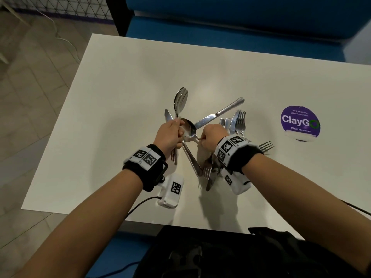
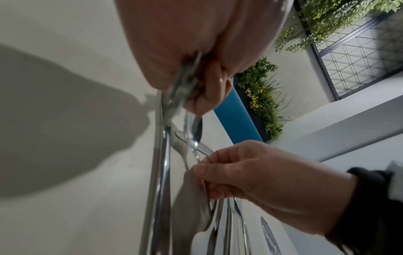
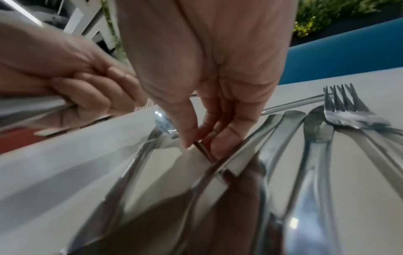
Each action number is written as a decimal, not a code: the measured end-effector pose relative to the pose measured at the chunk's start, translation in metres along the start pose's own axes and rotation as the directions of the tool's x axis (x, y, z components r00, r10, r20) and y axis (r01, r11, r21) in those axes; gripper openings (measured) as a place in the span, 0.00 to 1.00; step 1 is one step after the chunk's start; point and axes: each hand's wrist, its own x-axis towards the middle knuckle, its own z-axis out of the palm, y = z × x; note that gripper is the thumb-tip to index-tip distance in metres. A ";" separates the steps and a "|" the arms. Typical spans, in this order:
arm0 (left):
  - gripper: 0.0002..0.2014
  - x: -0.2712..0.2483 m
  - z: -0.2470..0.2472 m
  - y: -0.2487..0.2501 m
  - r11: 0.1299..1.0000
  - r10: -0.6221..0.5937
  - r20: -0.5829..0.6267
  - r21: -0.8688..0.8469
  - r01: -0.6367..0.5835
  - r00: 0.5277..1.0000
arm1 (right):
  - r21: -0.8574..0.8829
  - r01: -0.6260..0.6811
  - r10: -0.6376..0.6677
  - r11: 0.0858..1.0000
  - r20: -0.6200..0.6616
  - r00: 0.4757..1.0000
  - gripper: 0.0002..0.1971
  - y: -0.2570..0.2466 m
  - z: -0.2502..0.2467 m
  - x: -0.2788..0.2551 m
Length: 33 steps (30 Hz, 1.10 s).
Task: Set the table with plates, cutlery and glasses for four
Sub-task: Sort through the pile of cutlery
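Note:
Steel cutlery lies in a loose pile on the white table [image 1: 120, 87]. My left hand [image 1: 173, 133] grips a bundle of spoons [image 1: 180, 101] and a knife, held upright above the table; their handles [image 2: 164, 155] hang below the fist. My right hand [image 1: 203, 139] pinches the thin handle [image 3: 202, 148] of a spoon, between thumb and fingers, just right of the left hand. That spoon's bowl [image 1: 188, 127] sits between the two hands. In the left wrist view the right hand [image 2: 209, 174] pinches low on this handle.
A knife [image 1: 218, 113] lies diagonally behind the hands. Forks [image 1: 240, 121] and knife handles [image 3: 281, 138] lie to the right, and one fork [image 1: 266, 146] pokes out beside my right wrist. A purple sticker [image 1: 300, 121] marks the table's right. A blue bench [image 1: 220, 33] runs behind.

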 end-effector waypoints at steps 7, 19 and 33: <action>0.15 0.002 -0.003 -0.004 1.000 0.012 -0.013 0.011 -0.011 1.000 | 0.275 0.033 0.008 0.961 -0.145 0.989 0.11 0.012 -0.003 -0.002; 0.15 0.001 0.014 0.002 0.998 0.031 0.013 0.045 -0.032 0.999 | 0.915 0.096 0.070 0.392 -0.134 0.989 0.10 -0.013 -0.017 0.003; 0.17 -0.002 0.030 0.003 0.944 0.087 0.088 0.310 -0.110 0.992 | 0.800 0.051 0.078 0.597 -0.121 0.990 0.14 -0.002 -0.026 -0.008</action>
